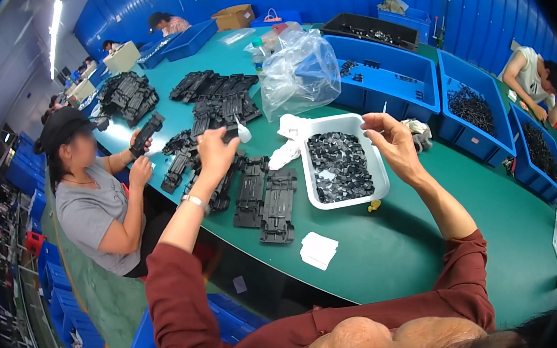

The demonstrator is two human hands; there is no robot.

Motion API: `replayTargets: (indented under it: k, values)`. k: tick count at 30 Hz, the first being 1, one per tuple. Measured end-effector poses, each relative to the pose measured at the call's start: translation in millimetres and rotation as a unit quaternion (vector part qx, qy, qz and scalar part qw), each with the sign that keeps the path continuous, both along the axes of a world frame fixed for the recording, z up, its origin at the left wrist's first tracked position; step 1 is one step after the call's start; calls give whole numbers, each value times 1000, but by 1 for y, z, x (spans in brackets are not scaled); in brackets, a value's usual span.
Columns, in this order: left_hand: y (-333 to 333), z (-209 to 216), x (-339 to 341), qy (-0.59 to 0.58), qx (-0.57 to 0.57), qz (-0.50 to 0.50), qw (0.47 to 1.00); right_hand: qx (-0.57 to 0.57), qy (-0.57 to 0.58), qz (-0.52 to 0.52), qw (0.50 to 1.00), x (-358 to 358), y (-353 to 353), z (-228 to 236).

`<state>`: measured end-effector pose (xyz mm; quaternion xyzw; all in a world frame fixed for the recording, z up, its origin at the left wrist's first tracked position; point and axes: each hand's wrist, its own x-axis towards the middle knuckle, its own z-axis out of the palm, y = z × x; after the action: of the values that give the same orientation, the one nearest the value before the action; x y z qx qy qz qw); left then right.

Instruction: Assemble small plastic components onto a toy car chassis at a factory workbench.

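Here's our right hand (393, 143), up by the tray's far right corner, released, fingers loosely bent and thumb apart. Our left hand (218, 154) is raised over the black parts, fingers curled; we can't tell whether anything is pinched there.

Between them, right in front of us, sits a white rectangular plastic tray (345, 202), well filled with small black plastic pieces (338, 161). Just left of it, two long black plastic chassis-like parts (278, 207) lie side by side on the green tabletop (381, 265). Near the edge, there's a little stack of white paper cards (319, 250); a small yellow object (375, 205) is beside the tray.

Further out, a white cloth (285, 154) lies by the tray, and behind it stands a crumpled clear plastic bag (299, 71). Over to the right, a blue plastic bin (483, 141) holds a heap of dark pieces, its small pale label too tiny for us to read. The wider blue bin (396, 72) next to it has only scattered dark bits. On our left, a co-worker (97, 205) in a black cap grips another black part (147, 136).
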<state>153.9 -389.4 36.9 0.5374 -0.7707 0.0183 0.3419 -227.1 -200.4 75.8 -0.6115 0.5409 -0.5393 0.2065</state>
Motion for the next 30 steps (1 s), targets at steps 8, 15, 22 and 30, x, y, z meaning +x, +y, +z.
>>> replayTargets:
  k: [8, 15, 22, 30]
  values:
    - [-60, -9, -37, -66, 172, 145, 972, 3, 1, 82, 997, 6, 10, -13]
    - [-77, -13, -38, -49, 212, 151, 964, 38, -11, 132, 990, 2, 10, -8]
    - [-61, 6, -30, 98, 168, 60, 979, 25, -1, 163, 986, 8, 21, 0]
    - [98, 52, -67, 494, 375, -185, 762, 147, -192, 289, 926, 40, 45, -8]
